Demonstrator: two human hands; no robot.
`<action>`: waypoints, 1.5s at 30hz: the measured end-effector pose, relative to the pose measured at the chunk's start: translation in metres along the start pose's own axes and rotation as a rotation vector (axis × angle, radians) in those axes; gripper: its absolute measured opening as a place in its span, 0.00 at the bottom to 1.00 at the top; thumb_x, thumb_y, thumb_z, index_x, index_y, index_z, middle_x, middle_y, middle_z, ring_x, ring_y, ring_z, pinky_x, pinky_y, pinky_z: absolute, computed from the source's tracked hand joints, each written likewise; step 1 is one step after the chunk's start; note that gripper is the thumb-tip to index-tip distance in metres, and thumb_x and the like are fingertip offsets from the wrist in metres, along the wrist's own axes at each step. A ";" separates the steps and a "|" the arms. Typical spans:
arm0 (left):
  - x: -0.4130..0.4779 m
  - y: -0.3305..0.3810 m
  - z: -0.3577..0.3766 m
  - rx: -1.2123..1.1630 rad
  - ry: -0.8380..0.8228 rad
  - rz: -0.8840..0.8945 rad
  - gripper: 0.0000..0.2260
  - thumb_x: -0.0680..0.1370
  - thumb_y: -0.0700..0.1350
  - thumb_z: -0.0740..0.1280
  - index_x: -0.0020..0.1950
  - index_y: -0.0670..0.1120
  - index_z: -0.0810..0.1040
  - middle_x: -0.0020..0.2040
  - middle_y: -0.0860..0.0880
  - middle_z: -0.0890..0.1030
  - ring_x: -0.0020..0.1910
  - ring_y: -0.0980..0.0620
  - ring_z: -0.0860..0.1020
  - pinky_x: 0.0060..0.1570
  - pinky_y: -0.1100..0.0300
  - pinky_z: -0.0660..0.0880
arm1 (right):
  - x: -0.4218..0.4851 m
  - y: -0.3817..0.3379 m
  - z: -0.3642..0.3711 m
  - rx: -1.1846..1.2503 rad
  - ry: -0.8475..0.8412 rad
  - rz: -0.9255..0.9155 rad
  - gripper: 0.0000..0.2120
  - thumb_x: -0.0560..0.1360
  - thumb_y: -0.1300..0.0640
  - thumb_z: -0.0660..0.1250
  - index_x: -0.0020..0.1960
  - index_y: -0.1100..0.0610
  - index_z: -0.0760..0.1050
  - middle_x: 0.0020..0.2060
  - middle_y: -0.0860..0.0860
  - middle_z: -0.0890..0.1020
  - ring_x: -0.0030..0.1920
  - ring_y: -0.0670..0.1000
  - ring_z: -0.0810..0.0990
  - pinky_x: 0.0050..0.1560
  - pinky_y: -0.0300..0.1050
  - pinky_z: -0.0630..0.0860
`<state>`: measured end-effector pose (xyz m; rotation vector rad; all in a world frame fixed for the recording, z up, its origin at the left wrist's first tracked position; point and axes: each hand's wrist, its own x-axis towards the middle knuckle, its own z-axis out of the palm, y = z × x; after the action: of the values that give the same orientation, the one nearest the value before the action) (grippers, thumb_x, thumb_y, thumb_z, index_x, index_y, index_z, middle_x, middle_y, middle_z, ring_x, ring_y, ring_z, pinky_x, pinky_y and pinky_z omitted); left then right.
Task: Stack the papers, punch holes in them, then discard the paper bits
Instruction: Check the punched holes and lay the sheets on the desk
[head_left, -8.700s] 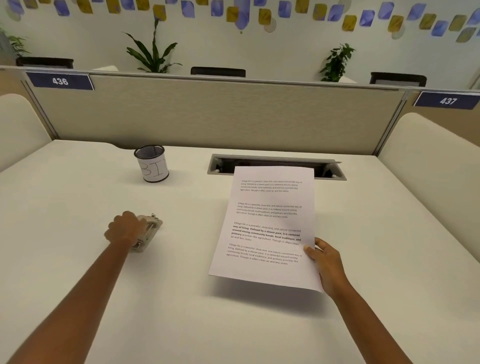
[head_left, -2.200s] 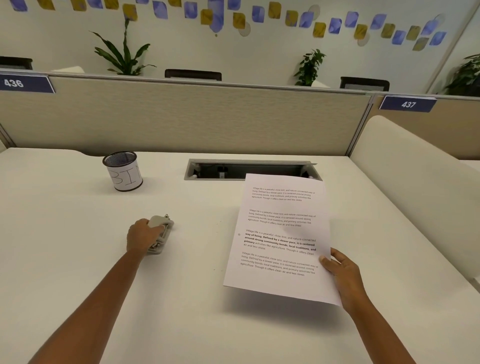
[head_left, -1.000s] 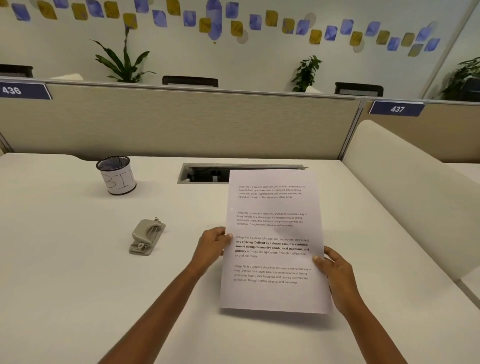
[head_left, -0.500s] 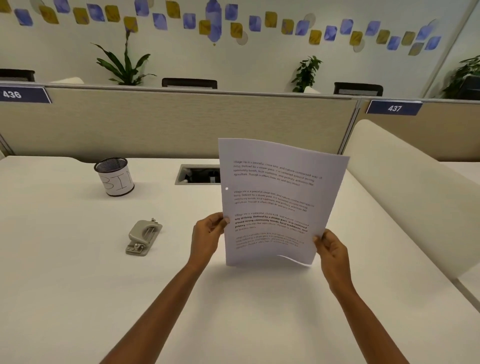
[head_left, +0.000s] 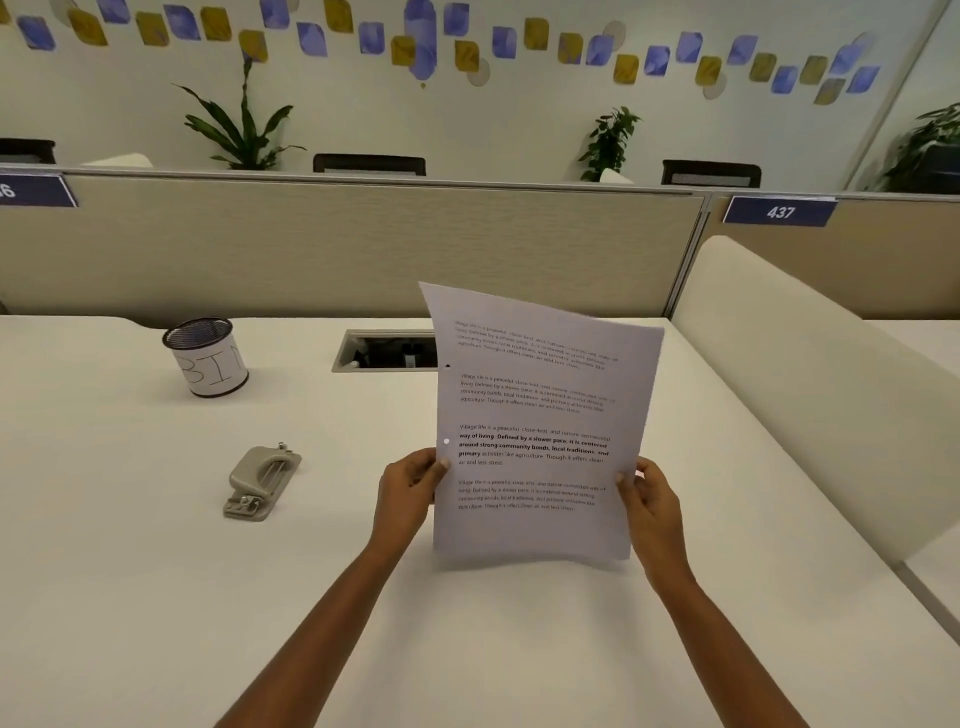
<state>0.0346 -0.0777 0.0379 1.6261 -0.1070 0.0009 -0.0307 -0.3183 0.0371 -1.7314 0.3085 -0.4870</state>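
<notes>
Between my left grip (head_left: 410, 491) and right grip (head_left: 649, 501): white printed paper stack (head_left: 535, 530), upright, side edges pinched. I'd tap its bottom edge on the white bench (head_left: 156, 597) to square it.

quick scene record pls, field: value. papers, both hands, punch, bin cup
papers: held upright over desk, print facing camera; bottom-edge contact unclear
holes: two visible along papers' left edge
left hand: grips left edge
right hand: grips right edge
hole punch: lying on desk, left of papers, untouched
bin cup: mesh, marked BIN, upright, beyond the punch
</notes>
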 end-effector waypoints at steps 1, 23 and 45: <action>0.001 0.001 0.003 0.006 -0.017 -0.025 0.08 0.78 0.38 0.61 0.50 0.43 0.80 0.44 0.47 0.82 0.37 0.56 0.81 0.34 0.67 0.79 | 0.004 0.001 -0.003 -0.015 0.006 0.015 0.04 0.79 0.59 0.58 0.51 0.53 0.71 0.42 0.54 0.81 0.40 0.53 0.79 0.39 0.39 0.76; 0.042 -0.011 0.099 0.248 -0.099 -0.437 0.13 0.76 0.37 0.64 0.31 0.43 0.72 0.45 0.42 0.79 0.42 0.44 0.77 0.32 0.61 0.73 | 0.080 0.045 -0.060 -0.342 0.025 0.290 0.14 0.75 0.63 0.63 0.59 0.64 0.75 0.54 0.62 0.81 0.55 0.60 0.77 0.54 0.46 0.70; 0.063 -0.013 0.138 0.785 -0.096 -0.295 0.22 0.77 0.41 0.61 0.71 0.43 0.63 0.65 0.39 0.70 0.61 0.40 0.74 0.62 0.50 0.71 | 0.111 0.056 -0.060 -0.572 0.085 0.233 0.15 0.74 0.63 0.63 0.60 0.61 0.73 0.55 0.61 0.79 0.55 0.61 0.77 0.52 0.49 0.72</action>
<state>0.0893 -0.2184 0.0213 2.4140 0.0739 -0.2943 0.0407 -0.4334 0.0095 -2.1918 0.7578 -0.3172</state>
